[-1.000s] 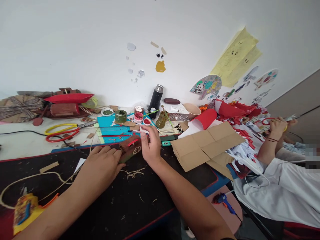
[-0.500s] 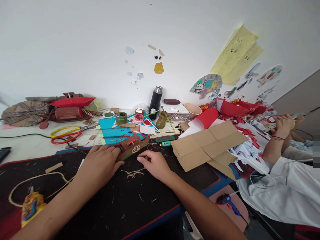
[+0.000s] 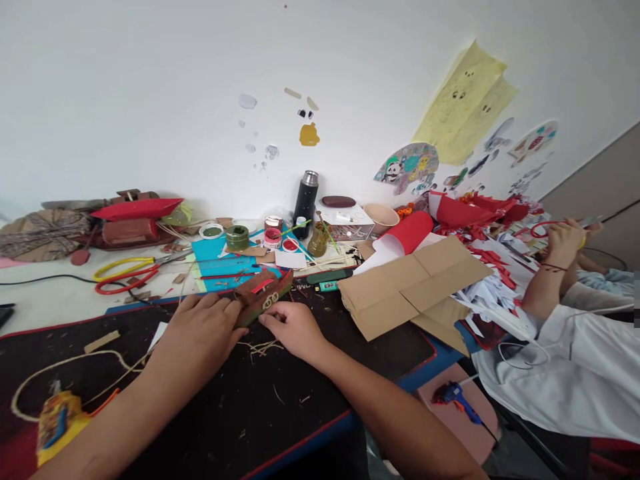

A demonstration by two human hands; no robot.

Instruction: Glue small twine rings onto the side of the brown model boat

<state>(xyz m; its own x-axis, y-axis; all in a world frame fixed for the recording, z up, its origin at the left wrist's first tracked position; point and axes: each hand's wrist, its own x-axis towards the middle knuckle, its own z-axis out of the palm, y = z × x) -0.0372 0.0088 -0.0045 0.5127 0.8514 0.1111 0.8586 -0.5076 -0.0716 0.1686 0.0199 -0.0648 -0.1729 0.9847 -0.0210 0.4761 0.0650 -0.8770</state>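
Note:
A small model boat (image 3: 275,287), red-brown above and green along the lower hull, is gripped at its near left end by my left hand (image 3: 207,330). Pale string rings show on its side. My right hand (image 3: 297,328) is at that side, thumb and fingertips drawn together against or very near the rings. Whatever may be between those fingertips is hidden. Loose string pieces (image 3: 260,348) lie on the dark mat (image 3: 280,420) just below my hands.
Left of my arm are a yellow glue bottle (image 3: 63,427) and a string loop. Large scissors (image 3: 125,273), paint jars (image 3: 237,238) and a black flask (image 3: 306,200) stand or lie behind. Folded cardboard (image 3: 415,287) is at right; beyond it a co-worker's hand (image 3: 565,243) holds scissors.
My right hand has moved left, in toward the string rings on the boat's side, and now covers part of them. My left hand keeps its hold; the view has shifted slightly.

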